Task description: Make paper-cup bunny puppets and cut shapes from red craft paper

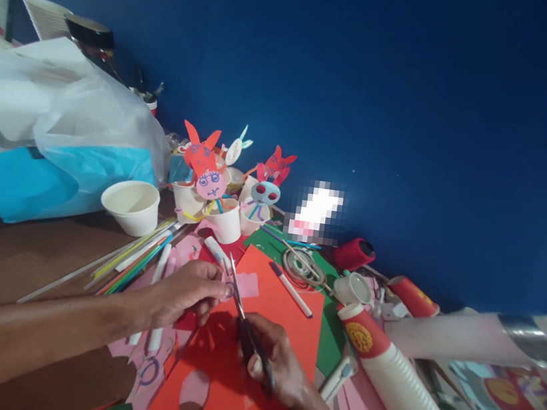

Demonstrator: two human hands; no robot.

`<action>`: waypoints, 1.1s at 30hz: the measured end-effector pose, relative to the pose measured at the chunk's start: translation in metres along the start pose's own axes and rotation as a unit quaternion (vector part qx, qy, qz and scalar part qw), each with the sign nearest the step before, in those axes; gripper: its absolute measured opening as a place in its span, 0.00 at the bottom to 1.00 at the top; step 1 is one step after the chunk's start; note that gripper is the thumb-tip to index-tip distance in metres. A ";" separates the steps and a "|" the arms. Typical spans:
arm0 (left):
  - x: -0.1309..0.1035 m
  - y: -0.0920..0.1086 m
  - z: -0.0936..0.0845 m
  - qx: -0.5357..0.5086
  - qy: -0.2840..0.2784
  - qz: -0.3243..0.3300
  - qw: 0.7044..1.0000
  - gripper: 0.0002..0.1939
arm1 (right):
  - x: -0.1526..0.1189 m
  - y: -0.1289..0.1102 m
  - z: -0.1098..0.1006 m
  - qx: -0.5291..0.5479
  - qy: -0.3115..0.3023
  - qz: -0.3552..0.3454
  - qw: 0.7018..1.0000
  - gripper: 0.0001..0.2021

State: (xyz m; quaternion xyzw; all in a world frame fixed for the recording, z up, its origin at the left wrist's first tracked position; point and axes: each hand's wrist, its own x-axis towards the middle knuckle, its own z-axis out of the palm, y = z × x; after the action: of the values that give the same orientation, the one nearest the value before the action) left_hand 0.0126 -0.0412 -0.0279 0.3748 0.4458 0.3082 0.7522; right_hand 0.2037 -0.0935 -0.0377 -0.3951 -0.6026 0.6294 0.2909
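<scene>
My right hand (281, 357) grips black-handled scissors (249, 344), their metal blades pointing up and to the left. A small piece of pink paper (226, 290) is pinched between the thumb and fingers of my left hand (189, 288), right beside the blades. Whether the blades touch the paper, I cannot tell. Both hands are over an orange-red paper sheet (226, 373). Another pink scrap (249, 285) lies on that sheet behind the scissors, and a pink oval cutout (193, 393) lies nearer to me.
Paper cups with animal-faced figures (210, 184) stand at the back. Left are an empty cup (131, 206), coloured strips (143, 258) and a plastic bag (91, 93). A marker (291, 290), a utility knife (338, 378) and stacked cups (406, 384) lie right.
</scene>
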 end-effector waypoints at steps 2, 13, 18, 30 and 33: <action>0.001 -0.002 -0.002 0.000 -0.007 0.004 1.000 0.09 | 0.000 0.001 0.000 -0.005 0.000 0.003 1.000 0.30; -0.004 0.006 0.002 0.033 -0.005 -0.010 0.999 0.10 | -0.001 0.004 0.001 0.023 0.011 0.006 1.000 0.30; -0.006 0.006 0.003 0.024 -0.017 -0.014 0.999 0.11 | -0.001 0.003 0.000 0.028 0.013 0.001 1.000 0.30; -0.003 0.006 0.001 0.071 -0.006 -0.025 0.997 0.08 | -0.001 0.003 0.001 0.016 0.002 0.006 1.000 0.29; -0.002 0.004 0.000 0.085 -0.002 -0.016 0.996 0.08 | -0.002 0.003 0.000 0.009 -0.007 0.008 1.000 0.29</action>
State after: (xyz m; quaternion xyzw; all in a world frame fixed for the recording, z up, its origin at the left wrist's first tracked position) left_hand 0.0112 -0.0402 -0.0237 0.4308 0.4748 0.2567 0.7232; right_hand 0.2045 -0.0953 -0.0407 -0.3925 -0.5961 0.6397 0.2853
